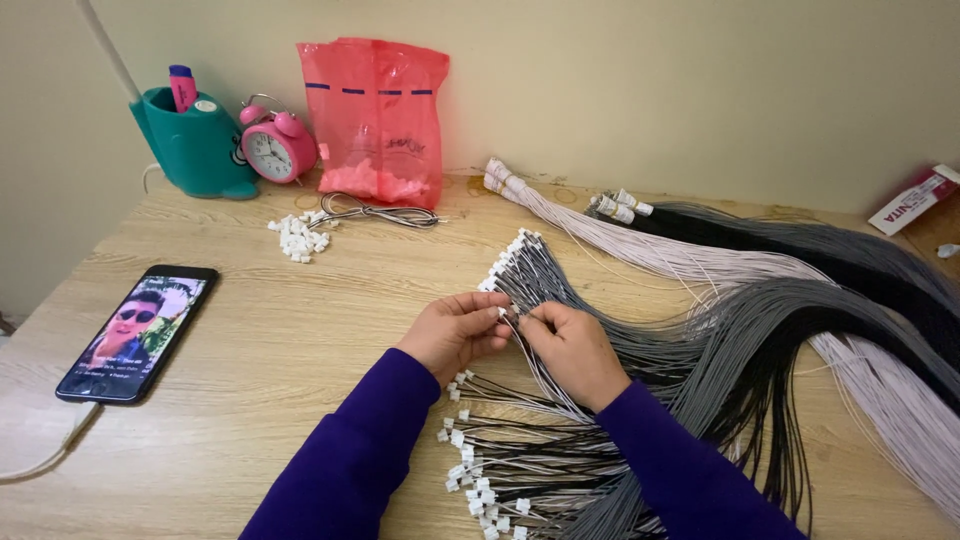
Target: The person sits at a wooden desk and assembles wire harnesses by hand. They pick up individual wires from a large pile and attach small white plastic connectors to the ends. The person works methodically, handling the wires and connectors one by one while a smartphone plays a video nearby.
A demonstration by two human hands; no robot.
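Note:
My left hand (455,333) and my right hand (572,347) meet at the middle of the wooden desk (280,330), both in purple sleeves. Between the fingertips of both hands is a small white connector (503,313) on thin wires. My right hand pinches those wires just behind it. A fanned bunch of wires tipped with white connectors (515,262) lies just beyond my hands. A heap of finished wires with connectors (490,470) lies under my wrists.
Long bundles of grey, black and white wire (800,300) sweep across the right side. A pile of loose white connectors (298,236), a red plastic bag (375,120), a pink alarm clock (272,148), a teal pen holder (195,145) stand behind. A lit phone (135,333) lies left.

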